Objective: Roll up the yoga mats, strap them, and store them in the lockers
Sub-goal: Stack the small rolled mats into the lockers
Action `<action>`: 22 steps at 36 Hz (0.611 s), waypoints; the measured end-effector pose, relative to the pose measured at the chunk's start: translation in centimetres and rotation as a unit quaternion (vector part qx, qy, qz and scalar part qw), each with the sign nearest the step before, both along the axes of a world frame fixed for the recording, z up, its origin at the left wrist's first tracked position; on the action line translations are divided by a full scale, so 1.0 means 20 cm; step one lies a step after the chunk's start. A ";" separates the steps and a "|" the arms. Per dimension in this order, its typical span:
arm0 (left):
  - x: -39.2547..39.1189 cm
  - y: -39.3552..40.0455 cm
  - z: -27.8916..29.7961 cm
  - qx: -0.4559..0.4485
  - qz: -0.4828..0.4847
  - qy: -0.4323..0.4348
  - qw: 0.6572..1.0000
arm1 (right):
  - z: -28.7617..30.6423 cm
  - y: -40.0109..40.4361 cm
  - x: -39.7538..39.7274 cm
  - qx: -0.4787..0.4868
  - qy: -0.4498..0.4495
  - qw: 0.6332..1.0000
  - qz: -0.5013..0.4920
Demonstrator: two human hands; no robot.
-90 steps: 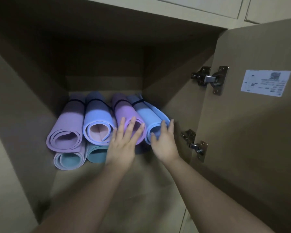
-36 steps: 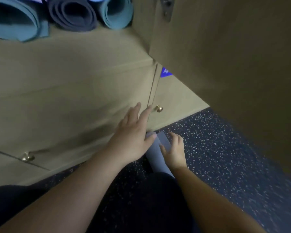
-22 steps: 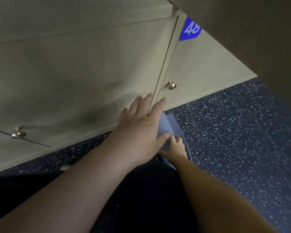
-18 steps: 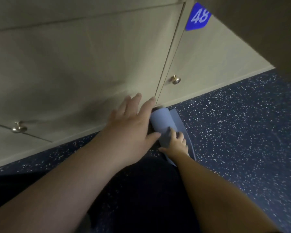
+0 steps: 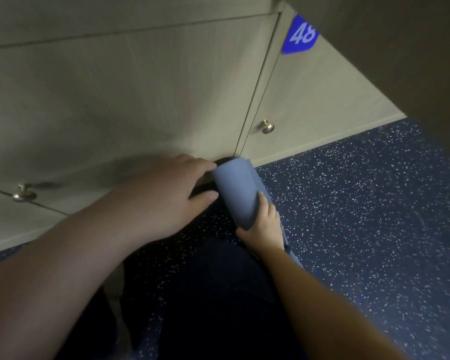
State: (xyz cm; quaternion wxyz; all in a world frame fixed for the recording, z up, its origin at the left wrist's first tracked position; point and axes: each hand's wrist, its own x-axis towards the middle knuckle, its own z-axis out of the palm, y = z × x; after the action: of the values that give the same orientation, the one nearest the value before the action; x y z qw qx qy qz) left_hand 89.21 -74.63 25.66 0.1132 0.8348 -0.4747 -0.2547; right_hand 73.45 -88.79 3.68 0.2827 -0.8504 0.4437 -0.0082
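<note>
A rolled blue mat (image 5: 235, 192) lies on the dark speckled floor (image 5: 361, 203), close to the foot of the closed beige lockers (image 5: 140, 100). The right hand (image 5: 264, 224) grasps the near end of the roll, fingers curled over its right side and thumb under the end. The left hand (image 5: 166, 193) sits at the left side of the roll with fingers bent; its fingertips and thumb touch the mat, but I cannot tell if it really grips it. Two round brass knobs (image 5: 267, 126) are on the doors, and a blue tag (image 5: 300, 35) with number 48 is on the right door. Dark trousers (image 5: 213, 294) fill the bottom
</note>
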 end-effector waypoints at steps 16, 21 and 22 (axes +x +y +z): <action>0.03 0.02 -0.03 -0.025 0.007 -0.014 1.000 | 0.15 0.10 -0.04 -0.071 -0.226 0.972 0.000; 0.04 0.01 -0.01 -0.050 0.019 0.002 0.999 | 0.30 0.11 0.01 -0.065 -0.276 0.959 0.013; 0.05 0.01 0.01 -0.059 0.026 0.011 0.998 | 0.32 0.10 0.02 -0.057 -0.279 0.958 0.015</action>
State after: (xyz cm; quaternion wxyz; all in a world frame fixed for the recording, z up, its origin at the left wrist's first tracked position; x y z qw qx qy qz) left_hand 90.18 -74.47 25.79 0.1738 0.8360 -0.4655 -0.2328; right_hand 73.91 -86.74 10.17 0.3462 -0.8353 0.3334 -0.2668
